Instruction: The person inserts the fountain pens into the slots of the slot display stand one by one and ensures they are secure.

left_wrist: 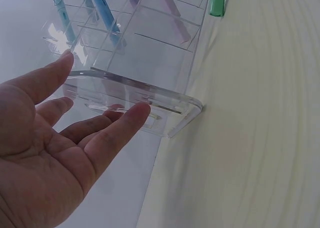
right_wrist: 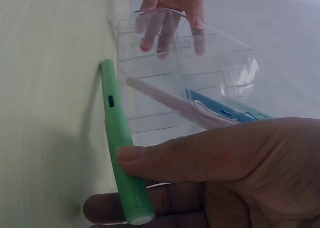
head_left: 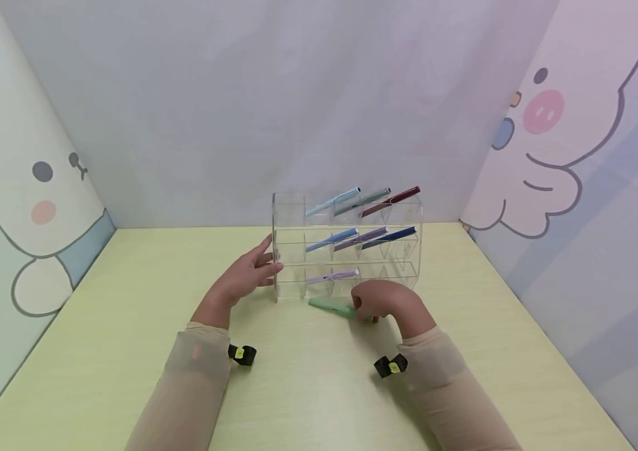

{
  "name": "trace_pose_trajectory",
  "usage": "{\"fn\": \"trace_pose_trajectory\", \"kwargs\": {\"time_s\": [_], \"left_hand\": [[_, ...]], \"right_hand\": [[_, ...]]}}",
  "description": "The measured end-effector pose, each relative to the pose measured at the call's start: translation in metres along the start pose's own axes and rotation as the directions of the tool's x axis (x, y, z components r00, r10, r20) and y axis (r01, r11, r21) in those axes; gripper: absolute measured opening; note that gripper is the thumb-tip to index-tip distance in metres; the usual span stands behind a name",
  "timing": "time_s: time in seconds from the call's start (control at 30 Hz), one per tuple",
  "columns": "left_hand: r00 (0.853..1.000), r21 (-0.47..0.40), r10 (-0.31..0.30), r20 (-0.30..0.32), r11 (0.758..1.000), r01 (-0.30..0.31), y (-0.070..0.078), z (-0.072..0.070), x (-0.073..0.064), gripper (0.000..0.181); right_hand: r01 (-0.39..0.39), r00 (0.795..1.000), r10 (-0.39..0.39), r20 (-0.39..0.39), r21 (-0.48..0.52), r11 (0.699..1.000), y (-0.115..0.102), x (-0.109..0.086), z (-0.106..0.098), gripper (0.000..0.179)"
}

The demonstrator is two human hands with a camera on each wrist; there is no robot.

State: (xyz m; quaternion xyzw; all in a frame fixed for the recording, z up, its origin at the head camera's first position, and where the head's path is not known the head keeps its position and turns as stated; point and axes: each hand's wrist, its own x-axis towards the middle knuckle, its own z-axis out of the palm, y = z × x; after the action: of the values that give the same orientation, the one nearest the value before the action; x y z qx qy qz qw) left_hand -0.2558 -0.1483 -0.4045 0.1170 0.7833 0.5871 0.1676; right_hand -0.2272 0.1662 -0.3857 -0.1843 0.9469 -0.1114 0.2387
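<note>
A clear acrylic pen rack (head_left: 290, 250) with three tiers stands at the back of the table. My left hand (head_left: 248, 272) touches its left side panel, fingers extended, as the left wrist view shows. In my right hand (head_left: 392, 302) a green pen (right_wrist: 118, 138) is pinched between thumb and fingers, in front of the rack's lowest tier. A lilac pen (head_left: 332, 277) lies in that bottom tier. The middle tier bears a light blue pen (head_left: 332, 240), a purple pen (head_left: 360, 238) and a dark blue pen (head_left: 389, 238).
On the top tier lie a pale blue pen (head_left: 334, 202), a grey-green pen (head_left: 362, 202) and a dark red pen (head_left: 391, 202). The pale yellow table (head_left: 127, 300) meets a grey back wall, with cartoon-printed walls (head_left: 550, 163) at both sides.
</note>
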Motion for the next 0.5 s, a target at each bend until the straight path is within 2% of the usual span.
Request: {"fn": "trace_pose_trajectory", "kwargs": {"time_s": [0.13,0.3,0.4,0.5], "left_hand": [[1.0,-0.001,-0.007,0.01,1.0,0.007,0.01,0.001,-0.007,0.08],[1.0,-0.002,0.002,0.015,1.0,-0.002,0.022,0.004,-0.017,0.079],[1.0,-0.003,0.006,0.012,1.0,-0.006,0.023,0.005,-0.018,0.079],[1.0,-0.006,0.0,0.006,1.0,0.0,0.015,0.004,-0.012,0.078]], "right_hand": [[-0.004,0.999,0.0,0.036,0.116,0.993,0.006,-0.005,-0.006,0.007],[0.027,1.0,-0.03,0.01,0.2,0.979,0.014,-0.012,-0.015,0.007],[0.052,0.999,-0.051,-0.011,0.204,0.978,0.017,-0.016,-0.02,0.005],[0.064,0.998,-0.061,-0.021,0.211,0.975,0.02,-0.02,-0.025,0.004]]}}
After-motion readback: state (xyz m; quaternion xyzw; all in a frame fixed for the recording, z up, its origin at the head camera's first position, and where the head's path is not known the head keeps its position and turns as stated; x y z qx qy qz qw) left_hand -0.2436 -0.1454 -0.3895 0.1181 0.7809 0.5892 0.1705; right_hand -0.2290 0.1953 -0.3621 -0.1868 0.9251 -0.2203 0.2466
